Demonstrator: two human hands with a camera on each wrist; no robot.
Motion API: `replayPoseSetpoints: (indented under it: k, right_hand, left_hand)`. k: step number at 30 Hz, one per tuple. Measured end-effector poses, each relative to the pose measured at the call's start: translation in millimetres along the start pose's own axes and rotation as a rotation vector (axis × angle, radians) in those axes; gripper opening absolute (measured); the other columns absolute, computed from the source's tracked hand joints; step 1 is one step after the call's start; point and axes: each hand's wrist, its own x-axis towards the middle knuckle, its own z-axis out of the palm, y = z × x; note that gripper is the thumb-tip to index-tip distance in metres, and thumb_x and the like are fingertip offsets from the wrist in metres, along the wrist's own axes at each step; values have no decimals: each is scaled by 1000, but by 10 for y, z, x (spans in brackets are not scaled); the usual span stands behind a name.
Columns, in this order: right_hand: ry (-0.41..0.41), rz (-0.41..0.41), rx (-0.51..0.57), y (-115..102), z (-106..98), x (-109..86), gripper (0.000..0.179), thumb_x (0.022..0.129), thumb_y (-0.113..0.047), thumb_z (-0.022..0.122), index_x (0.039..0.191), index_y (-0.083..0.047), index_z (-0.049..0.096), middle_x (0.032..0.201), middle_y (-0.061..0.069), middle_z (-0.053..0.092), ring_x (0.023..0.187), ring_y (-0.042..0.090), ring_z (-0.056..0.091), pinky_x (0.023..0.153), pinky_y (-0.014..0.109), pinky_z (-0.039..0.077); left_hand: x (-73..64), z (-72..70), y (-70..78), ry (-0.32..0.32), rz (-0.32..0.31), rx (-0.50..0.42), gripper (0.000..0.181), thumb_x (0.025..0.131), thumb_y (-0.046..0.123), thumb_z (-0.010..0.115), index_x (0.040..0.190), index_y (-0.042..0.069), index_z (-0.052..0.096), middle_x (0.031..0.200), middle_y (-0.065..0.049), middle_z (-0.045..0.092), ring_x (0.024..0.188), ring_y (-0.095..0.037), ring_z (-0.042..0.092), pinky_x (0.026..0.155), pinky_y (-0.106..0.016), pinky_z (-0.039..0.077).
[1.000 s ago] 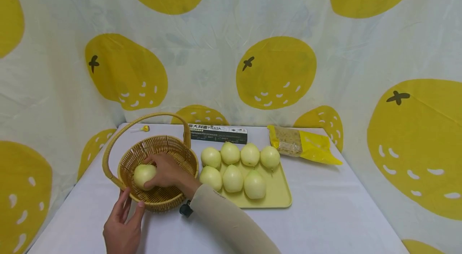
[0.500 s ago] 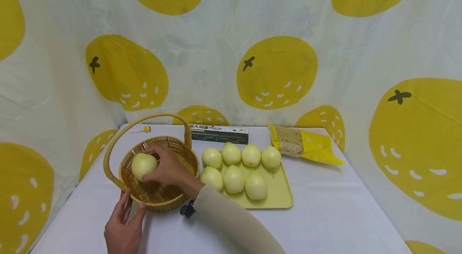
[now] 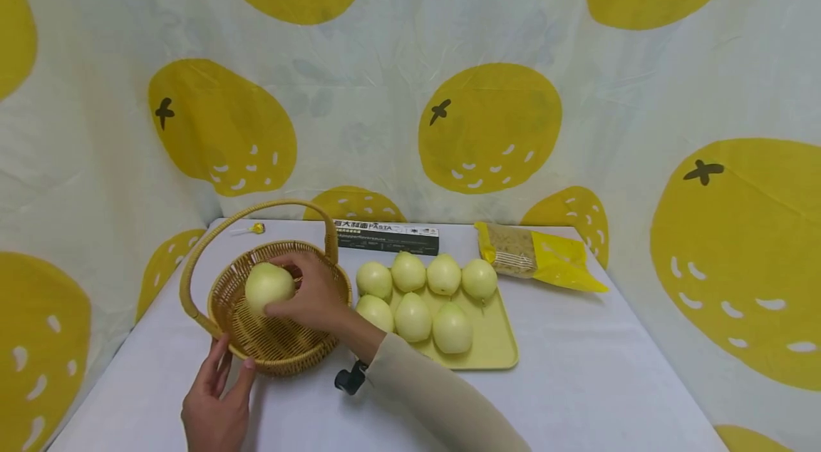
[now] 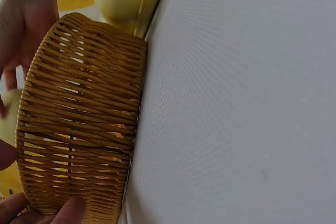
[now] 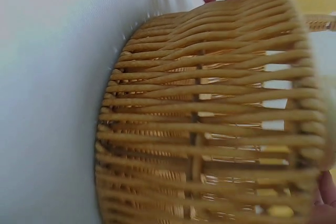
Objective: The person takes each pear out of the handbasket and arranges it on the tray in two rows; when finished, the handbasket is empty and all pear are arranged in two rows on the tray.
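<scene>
A round wicker basket with a tall arched handle stands at the left of the table. My left hand grips its near left rim, thumb and fingers on the woven edge. Over the basket's opening, my right hand holds a pale green pear between thumb and fingers. The woven floor shows below the pear, with no other fruit on it. In the left wrist view, the basket wall hides part of the pear. The right wrist view is mostly filled by the basket's side.
Right of the basket lies a yellow tray bearing several pears in two rows. Behind are a black-and-white pasta box and a yellow bag of dry food. A wrapped lollipop lies at the back left.
My right hand has raised the pear from low inside the basket and shifted it slightly right. The left hand stays on the rim, and the basket has not visibly moved.
</scene>
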Motion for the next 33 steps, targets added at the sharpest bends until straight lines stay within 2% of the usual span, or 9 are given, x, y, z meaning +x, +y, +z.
replayPoseSetpoints:
  k: [4,11,15,19,24,29,33]
  right_hand:
    - [19,-8,32,-48,-159,-119,68,76,-18,92,137,-30,65,134,-8,58,110,2,61,90,15,58]
    - [59,-30,68,-117,-452,-324,72,75,-16,91,142,-24,64,128,-7,57,114,3,62,96,19,60]
    - [87,-16,51,-130,-594,-438,71,75,-16,91,140,-30,65,130,-7,58,115,6,62,97,21,59]
    - [110,-15,63,-131,-719,-549,72,73,-14,90,138,-32,65,131,-6,59,117,13,63,100,30,61]
    - [127,-5,67,-119,-856,-670,72,73,-13,90,138,-33,65,131,-5,59,117,14,64,101,37,61]
    - [124,-3,49,-104,-980,-797,73,74,-13,89,139,-31,64,131,-5,59,120,14,64,104,37,61]
    - [122,23,39,-95,-1081,-902,73,74,-13,90,139,-34,63,131,-5,59,120,12,63,105,36,61]
  left_hand:
    - [15,8,-14,3,-18,5,62,103,24,71,161,24,47,171,2,34,150,-36,48,97,-7,51]
    - [12,11,7,24,-11,-4,61,102,20,72,159,23,49,170,2,36,150,-36,49,96,-6,51]
    - [9,4,15,28,-34,-7,62,103,23,72,160,24,49,170,4,34,151,-35,47,97,-7,50]
    - [17,-5,4,21,-63,-5,63,103,25,71,161,27,47,171,6,31,152,-34,45,93,-3,49]
    - [21,-1,-2,15,-60,-7,63,103,26,70,161,26,46,171,5,30,153,-34,44,94,-4,49]
    - [17,12,0,13,-68,-12,63,103,26,70,161,26,46,171,5,30,153,-35,44,89,2,47]
    - [16,25,2,15,-63,6,63,104,26,70,161,25,46,171,6,30,153,-35,44,90,0,48]
